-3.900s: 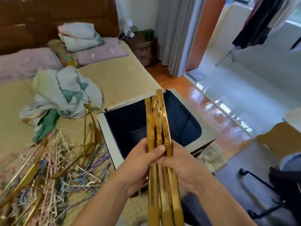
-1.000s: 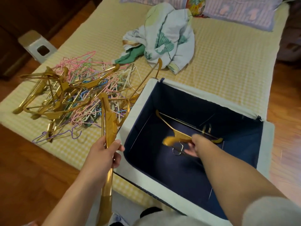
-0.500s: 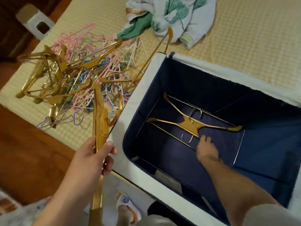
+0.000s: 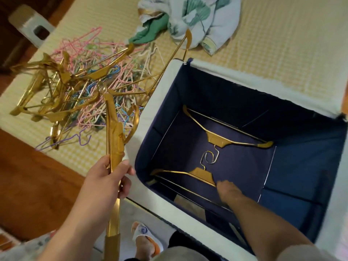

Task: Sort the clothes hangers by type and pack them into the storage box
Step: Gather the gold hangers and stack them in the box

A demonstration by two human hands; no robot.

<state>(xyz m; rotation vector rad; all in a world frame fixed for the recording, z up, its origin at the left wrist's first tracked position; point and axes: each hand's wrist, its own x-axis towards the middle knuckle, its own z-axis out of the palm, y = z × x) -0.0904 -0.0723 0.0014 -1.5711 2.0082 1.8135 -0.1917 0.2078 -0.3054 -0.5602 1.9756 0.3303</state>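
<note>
L hand (image 4: 107, 178) grips a bundle of gold hangers (image 4: 114, 140), held upright beside the storage box (image 4: 162, 87). R hand (image 4: 228, 191) is inside the box, fingers on the near gold hanger (image 4: 199, 173); grip can't be told. Second hanger (image 4: 218, 140) lies behind it. Mixed hanger pile (image 4: 75, 91) sits on the bed (image 4: 273, 53), w/ crumpled cloth (image 4: 197, 21) beyond.

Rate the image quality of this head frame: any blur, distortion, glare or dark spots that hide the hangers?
Head view: wide-angle bending curves the white rim of the navy fabric storage box; the box interior is dim, yet the two gold hangers on its floor read clearly; the right hand is slightly soft; the tangled heap of gold and coloured wire hangers is evenly lit; mild sheen on the gold hanger bundle in the left hand.
</note>
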